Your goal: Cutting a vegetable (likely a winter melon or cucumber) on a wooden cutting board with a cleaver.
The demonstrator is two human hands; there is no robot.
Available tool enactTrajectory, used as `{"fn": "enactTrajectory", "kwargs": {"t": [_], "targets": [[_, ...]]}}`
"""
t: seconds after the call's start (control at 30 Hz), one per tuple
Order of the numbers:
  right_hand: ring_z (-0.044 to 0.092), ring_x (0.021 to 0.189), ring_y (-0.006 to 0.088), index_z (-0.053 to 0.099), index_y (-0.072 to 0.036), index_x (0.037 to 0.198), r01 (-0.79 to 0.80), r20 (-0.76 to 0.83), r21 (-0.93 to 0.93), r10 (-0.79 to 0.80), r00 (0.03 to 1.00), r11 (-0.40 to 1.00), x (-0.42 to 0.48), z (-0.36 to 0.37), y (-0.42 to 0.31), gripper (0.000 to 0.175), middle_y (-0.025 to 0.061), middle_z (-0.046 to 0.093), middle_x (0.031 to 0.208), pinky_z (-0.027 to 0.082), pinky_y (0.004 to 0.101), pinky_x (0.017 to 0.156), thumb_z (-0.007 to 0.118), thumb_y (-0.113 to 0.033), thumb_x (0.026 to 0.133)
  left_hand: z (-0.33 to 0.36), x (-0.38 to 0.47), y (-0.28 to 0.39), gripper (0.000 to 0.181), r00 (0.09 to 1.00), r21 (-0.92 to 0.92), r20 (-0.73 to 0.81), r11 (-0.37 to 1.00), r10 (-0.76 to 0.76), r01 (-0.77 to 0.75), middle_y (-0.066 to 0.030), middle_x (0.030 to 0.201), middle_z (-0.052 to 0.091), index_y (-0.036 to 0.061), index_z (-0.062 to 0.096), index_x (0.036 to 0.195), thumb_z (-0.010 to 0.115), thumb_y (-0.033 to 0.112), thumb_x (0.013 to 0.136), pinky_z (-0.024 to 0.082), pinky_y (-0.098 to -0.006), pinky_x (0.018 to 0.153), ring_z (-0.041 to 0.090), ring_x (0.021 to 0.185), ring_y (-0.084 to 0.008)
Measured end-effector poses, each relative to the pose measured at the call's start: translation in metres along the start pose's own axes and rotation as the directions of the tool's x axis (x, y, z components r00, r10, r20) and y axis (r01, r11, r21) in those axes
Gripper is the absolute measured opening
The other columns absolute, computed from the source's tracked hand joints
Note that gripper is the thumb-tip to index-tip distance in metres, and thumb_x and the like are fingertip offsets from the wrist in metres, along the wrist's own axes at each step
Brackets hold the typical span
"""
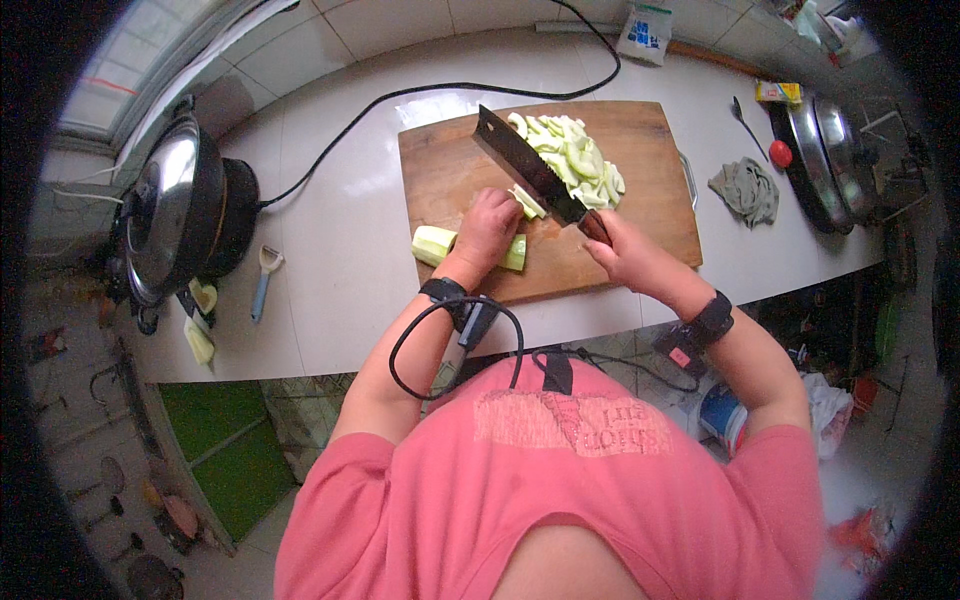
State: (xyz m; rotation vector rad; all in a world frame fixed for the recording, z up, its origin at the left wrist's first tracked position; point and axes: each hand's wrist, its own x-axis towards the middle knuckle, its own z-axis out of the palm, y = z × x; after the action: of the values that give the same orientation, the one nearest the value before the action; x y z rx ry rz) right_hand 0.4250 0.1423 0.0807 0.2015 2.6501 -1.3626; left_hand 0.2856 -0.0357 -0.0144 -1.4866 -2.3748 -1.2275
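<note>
My right hand (626,251) grips the wooden handle of a cleaver (525,165), whose dark broad blade slants up and left over a wooden cutting board (637,262). My left hand (487,225) rests on the board with bent fingers at a few pale green slices (529,202); whether it grips them is hidden. Peeled pieces of a pale green squash or gourd lie by this hand, one (433,245) to its left and one (514,253) partly under it. Beyond the blade is a heap of thin slices (577,161).
At the left stand a lidded electric pan (169,210), a peeler (265,281) and pale green scraps (198,341). A black cable (420,90) runs behind the board. A grey cloth (746,191), a dark spoon (748,127), a red round object (780,154) and a lidded pan (814,165) are at the right.
</note>
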Motion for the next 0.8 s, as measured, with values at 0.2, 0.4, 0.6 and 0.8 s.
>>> {"fn": "enactTrajectory", "kwargs": {"t": [0.2,0.4,0.6,0.8], "targets": [[0.054,0.08,0.043,0.042,0.003,0.101,-0.01,0.037,-0.08,0.013,0.999,0.997,-0.007,0.005,0.006,0.03,0.028,0.054,0.085,0.043,0.045,0.069,0.053,-0.017,0.082,0.003,-0.001,-0.002,0.008,0.999,-0.001,-0.032,1.0,0.008,-0.008,-0.0114,0.078,0.052,0.004,0.054,0.075,0.06,0.003,0.07,0.043,-0.038,0.068,0.05,0.078,-0.031],[0.053,0.075,0.0339,0.042,0.0,0.093,-0.082,0.093,-0.143,0.096,0.991,0.986,-0.014,0.004,-0.008,0.021,0.0203,0.053,0.081,0.042,0.0398,0.067,0.052,-0.016,0.084,0.0,-0.001,-0.001,0.011,1.0,-0.004,-0.01,1.0,0.013,-0.013,-0.0124,0.08,0.053,0.0035,0.054,0.077,0.061,0.003,0.069,0.043,-0.0394,0.069,0.05,0.079,-0.0326],[0.054,0.086,0.0447,0.039,0.004,0.1,-0.176,0.2,-0.104,0.194,0.96,0.979,-0.006,-0.002,-0.02,0.029,0.0306,0.054,0.092,0.043,0.0461,0.075,0.052,-0.015,0.082,0.0,-0.001,-0.002,0.011,1.0,-0.002,0.01,1.0,-0.013,0.013,-0.013,0.08,0.053,0.0036,0.054,0.077,0.061,0.003,0.068,0.043,-0.0401,0.069,0.05,0.079,-0.0335],[0.055,0.08,0.0355,0.041,0.002,0.101,-0.109,0.056,-0.12,0.117,0.992,0.987,0.006,0.026,0.014,0.027,0.0238,0.056,0.087,0.044,0.0397,0.071,0.052,-0.016,0.084,0.003,0.003,-0.002,0.011,1.0,0.011,0.012,1.0,-0.013,0.013,-0.0124,0.079,0.052,0.0044,0.054,0.075,0.061,0.002,0.067,0.043,-0.0411,0.068,0.05,0.079,-0.0336]]}}
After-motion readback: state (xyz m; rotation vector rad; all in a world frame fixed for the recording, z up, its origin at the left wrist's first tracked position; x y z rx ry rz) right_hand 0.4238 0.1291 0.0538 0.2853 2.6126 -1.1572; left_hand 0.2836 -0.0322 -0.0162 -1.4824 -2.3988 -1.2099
